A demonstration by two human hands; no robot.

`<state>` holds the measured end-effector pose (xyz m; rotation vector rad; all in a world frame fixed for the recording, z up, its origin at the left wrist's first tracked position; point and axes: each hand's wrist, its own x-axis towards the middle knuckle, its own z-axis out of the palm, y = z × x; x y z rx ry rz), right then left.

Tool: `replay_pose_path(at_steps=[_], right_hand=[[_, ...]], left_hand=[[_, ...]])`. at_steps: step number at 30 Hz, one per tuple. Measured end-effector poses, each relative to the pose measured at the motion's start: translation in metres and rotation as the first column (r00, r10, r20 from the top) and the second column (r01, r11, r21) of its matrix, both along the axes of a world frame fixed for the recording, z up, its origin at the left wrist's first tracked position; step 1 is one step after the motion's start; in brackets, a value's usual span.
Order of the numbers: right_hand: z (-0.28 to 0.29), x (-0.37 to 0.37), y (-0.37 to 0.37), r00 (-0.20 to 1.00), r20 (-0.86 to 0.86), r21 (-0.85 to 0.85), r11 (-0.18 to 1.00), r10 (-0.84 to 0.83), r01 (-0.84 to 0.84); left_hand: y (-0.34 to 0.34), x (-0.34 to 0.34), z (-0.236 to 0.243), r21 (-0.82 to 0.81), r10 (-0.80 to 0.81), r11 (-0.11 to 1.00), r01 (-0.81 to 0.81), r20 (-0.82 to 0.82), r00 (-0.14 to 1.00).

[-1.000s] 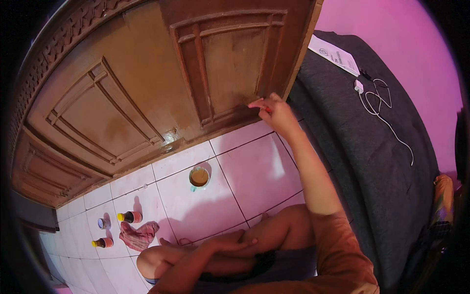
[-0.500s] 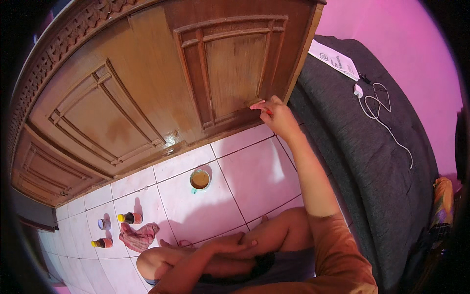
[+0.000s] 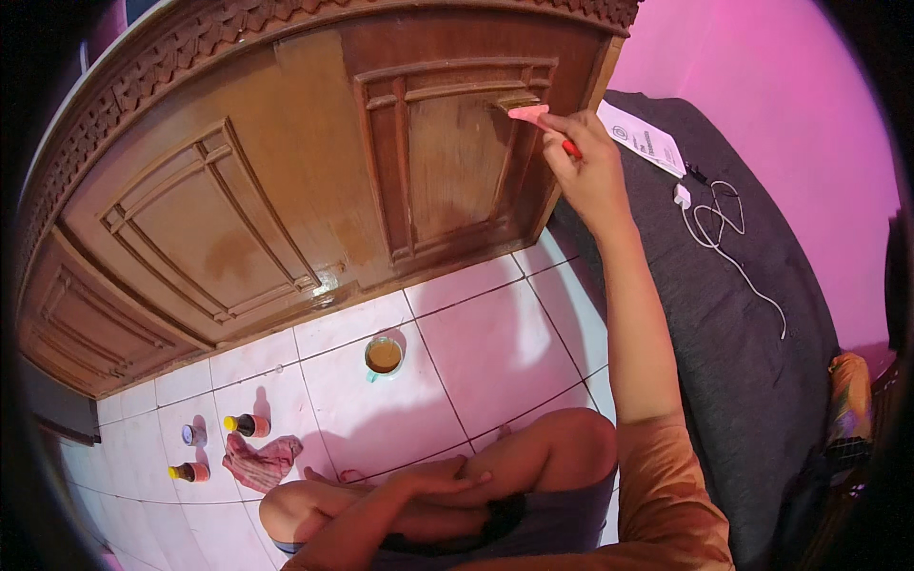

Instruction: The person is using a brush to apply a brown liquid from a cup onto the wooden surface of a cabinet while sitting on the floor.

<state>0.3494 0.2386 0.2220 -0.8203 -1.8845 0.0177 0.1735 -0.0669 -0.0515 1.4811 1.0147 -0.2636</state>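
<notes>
A small paintbrush (image 3: 533,116) with a pale pink head and red handle lies nearly level against the upper right corner of a carved brown wooden cabinet door's (image 3: 447,162) recessed panel, its bristles touching the glossy moulding near the door's right edge.

Pink wall (image 3: 762,57); pale pink tiled floor (image 3: 476,352), carved wooden wardrobe (image 3: 238,190), dark grey bed (image 3: 752,314) at right
</notes>
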Motion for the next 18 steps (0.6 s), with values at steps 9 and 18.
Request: replay_pose_path(at_steps=[9,18], right_hand=[[-0.062,-0.009,-0.022,0.984,-0.159,0.161,0.982,-0.075,0.101],[-0.08,-0.011,0.004,0.988,-0.138,0.164,0.983,-0.064,0.086]], left_hand=[[-0.001,-0.001,-0.008,-0.003,0.012,1.0,-0.012,0.03,0.999],[-0.002,-0.003,-0.007,-0.033,-0.011,0.999,0.012,0.027,1.0]])
